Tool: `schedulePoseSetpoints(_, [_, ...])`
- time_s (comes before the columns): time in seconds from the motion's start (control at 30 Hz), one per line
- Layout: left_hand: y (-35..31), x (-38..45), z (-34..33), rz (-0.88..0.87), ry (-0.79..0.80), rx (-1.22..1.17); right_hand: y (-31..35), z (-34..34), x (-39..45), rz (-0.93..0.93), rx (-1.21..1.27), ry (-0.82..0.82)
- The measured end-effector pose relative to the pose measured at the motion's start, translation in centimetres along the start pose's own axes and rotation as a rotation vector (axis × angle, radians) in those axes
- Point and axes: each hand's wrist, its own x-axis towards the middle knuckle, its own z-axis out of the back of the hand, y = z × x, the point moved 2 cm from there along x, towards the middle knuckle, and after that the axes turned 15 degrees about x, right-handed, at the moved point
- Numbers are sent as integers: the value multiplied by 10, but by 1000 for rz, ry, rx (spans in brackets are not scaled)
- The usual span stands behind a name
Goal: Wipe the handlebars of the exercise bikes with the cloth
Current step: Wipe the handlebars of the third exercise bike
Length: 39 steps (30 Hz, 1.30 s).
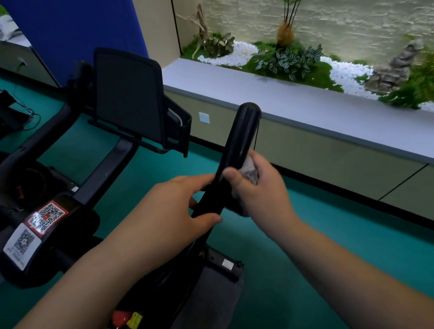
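A black handlebar of an exercise bike rises from the frame toward the upper right, ending in a rounded tip. My left hand grips its lower part from the left, thumb and fingers around the bar. My right hand is closed on a small crumpled grey-white cloth and presses it against the bar's right side, just above my left hand. Most of the cloth is hidden inside my fist.
The bike's dark screen stands behind the bar, and the left handlebar loop curves at the left. QR-code stickers sit on the stem. A grey ledge with plants and white pebbles runs along the right. Teal floor lies below.
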Motion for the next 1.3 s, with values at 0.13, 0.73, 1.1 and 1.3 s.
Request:
schedulePoseSetpoints(0.13, [5, -7, 3, 18, 17, -8, 30, 6, 33, 63, 12, -49])
schedulePoseSetpoints(0.73, [42, -35, 13, -105, 155, 36, -5, -15, -4, 6, 5, -257])
schedulePoseSetpoints(1.1, [68, -49, 11, -320, 239, 56, -23, -69, -86, 7, -130, -387])
schedulePoseSetpoints(1.3, [78, -58, 14, -390, 231, 52, -20, -74, -78, -21, -98, -516])
